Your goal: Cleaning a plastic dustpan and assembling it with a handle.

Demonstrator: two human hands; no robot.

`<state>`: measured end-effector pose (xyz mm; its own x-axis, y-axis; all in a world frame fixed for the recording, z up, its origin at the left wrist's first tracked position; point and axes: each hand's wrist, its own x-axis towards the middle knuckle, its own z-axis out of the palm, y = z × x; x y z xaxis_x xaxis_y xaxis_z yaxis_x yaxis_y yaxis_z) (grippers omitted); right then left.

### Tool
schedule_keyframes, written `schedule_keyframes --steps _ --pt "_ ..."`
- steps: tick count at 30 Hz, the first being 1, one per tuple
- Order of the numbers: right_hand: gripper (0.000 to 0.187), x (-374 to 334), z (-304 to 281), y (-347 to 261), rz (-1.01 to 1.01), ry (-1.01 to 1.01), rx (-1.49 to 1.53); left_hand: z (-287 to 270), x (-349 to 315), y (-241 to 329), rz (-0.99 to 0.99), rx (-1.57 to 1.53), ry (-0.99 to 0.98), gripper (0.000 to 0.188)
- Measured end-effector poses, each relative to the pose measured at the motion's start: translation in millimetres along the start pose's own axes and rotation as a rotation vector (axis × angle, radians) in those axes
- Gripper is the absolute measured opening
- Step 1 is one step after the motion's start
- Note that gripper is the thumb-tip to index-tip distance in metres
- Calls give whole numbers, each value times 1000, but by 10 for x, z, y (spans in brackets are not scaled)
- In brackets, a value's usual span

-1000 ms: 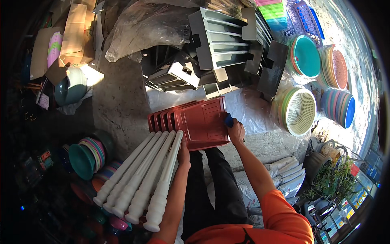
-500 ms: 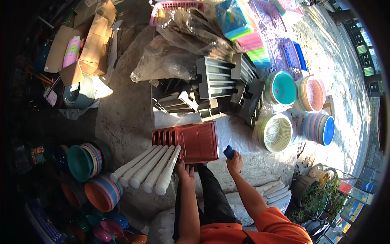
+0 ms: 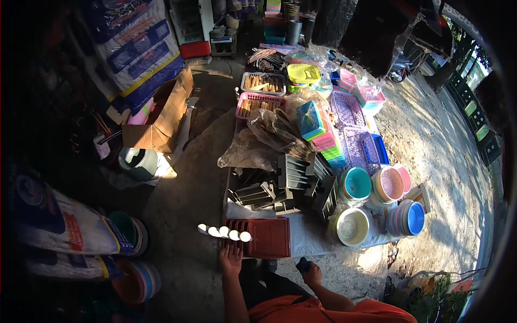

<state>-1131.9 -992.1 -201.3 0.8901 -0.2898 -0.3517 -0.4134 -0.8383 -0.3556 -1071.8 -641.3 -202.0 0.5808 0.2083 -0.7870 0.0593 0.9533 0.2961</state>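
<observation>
A stack of red-brown plastic pieces (image 3: 272,237) stands in front of me, seemingly nested in one another. From its left side several white leg-like tubes (image 3: 232,234) point up, their round ends facing me. My left hand (image 3: 231,260) lies at the stack's near left corner, below the tubes, palm up with fingers stretched; whether it bears any weight I cannot tell. To the right of the stack and apart from it, my right hand (image 3: 312,275) is closed around a small dark blue wad (image 3: 303,264), which looks like cloth.
Dark grey plastic racks (image 3: 298,180) lie beyond the stack. At right are a cream colander (image 3: 352,226), a teal basin (image 3: 357,183) and nested blue basins (image 3: 415,218). A cardboard box (image 3: 161,121) stands far left; large printed white sacks (image 3: 62,218) are nearer left.
My view has tilted up, so the stack and hands sit lower and more goods show at the back. The white tubes now appear end-on. My right hand still grips the blue wad.
</observation>
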Motion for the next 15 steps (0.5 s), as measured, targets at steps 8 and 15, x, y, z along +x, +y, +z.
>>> schedule_keyframes --steps 8,15 --pt "41 -112 -163 -699 -171 -265 50 -886 190 503 178 -70 -115 38" --pt "52 -66 705 -983 -390 -514 -68 -1506 -76 1206 107 -371 48 20"
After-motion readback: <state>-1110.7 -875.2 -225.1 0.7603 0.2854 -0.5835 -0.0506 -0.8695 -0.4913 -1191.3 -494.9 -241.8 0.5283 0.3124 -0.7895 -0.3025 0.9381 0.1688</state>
